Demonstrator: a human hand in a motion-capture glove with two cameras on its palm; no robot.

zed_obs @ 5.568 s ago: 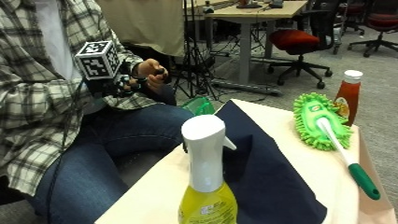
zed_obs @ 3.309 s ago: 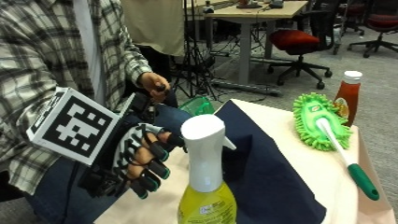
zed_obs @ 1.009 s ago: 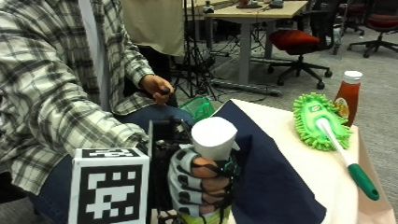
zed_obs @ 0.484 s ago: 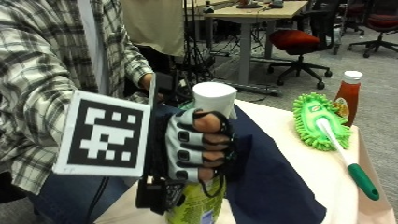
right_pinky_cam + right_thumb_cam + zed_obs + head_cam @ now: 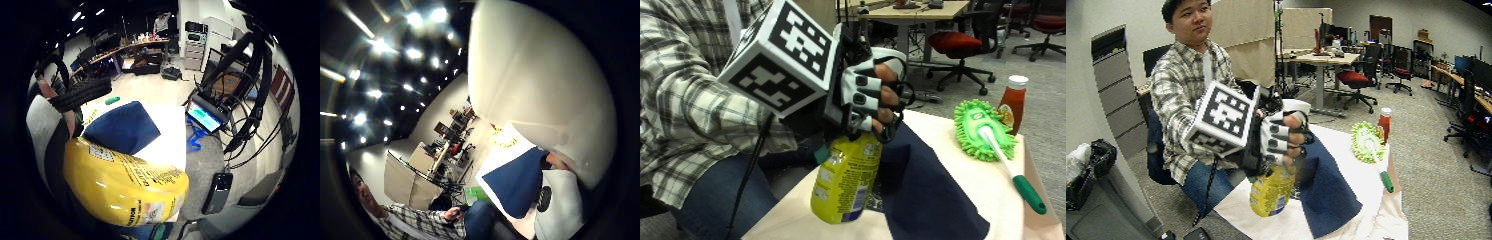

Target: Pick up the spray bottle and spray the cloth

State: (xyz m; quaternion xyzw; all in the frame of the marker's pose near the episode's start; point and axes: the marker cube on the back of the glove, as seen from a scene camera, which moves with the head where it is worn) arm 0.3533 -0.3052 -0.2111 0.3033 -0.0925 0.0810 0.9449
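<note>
Cream table [image 5: 953, 165] fills lower right of the outside view w/ a navy cloth [image 5: 926, 195] spread centre-bottom, a green duster [image 5: 983, 130] w/ white-and-green handle at right and a red sauce bottle [image 5: 1013, 102] upper right just behind it; office behind has desks and a red chair [image 5: 959, 42] along the top edge. Bottle [image 5: 843, 185] sits centre frame, yellow body w/ printed label and white spray head, tilted, base at the cloth's left edge – can't tell if it's touching the table. Right hand [image 5: 869, 97], centre-left, has fingers curled round the bottle's neck and spray head.
</note>
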